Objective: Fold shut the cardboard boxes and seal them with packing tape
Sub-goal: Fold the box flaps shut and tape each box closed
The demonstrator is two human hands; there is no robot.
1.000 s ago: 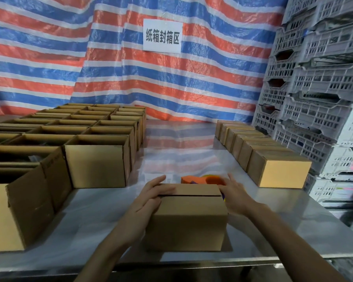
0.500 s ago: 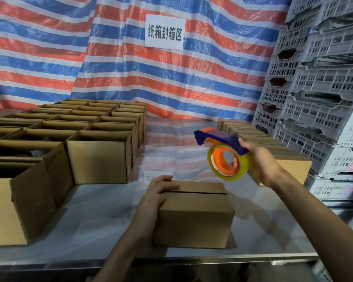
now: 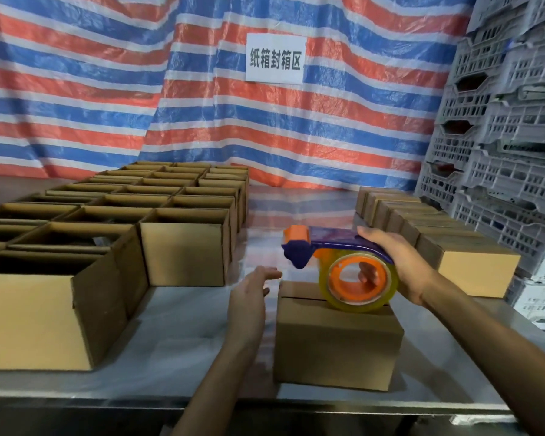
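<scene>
Cardboard box (image 3: pixel 337 341) is sitting closed at front edge of table (image 3: pixel 186 335) | left hand (image 3: pixel 249 297) is hovering just beside its far-left corner, fingers straight, holding nothing | right hand (image 3: pixel 400 265) is gripping tape gun (image 3: pixel 356 278) above the box top | open boxes (image 3: pixel 183 250) are standing left, closed boxes (image 3: pixel 477 269) right | tarp (image 3: pixel 107 89) is hanging behind

One view only, head-worn wide-angle camera. Faces forward and down over the shiny grey metal bench (image 3: pixel 186 335) toward the red, white and blue striped tarpaulin wall (image 3: pixel 107 89). Near range: left hand (image 3: pixel 252 294) and right hand (image 3: pixel 403 269) sit mid-frame, forearms entering from the bottom edge
</scene>
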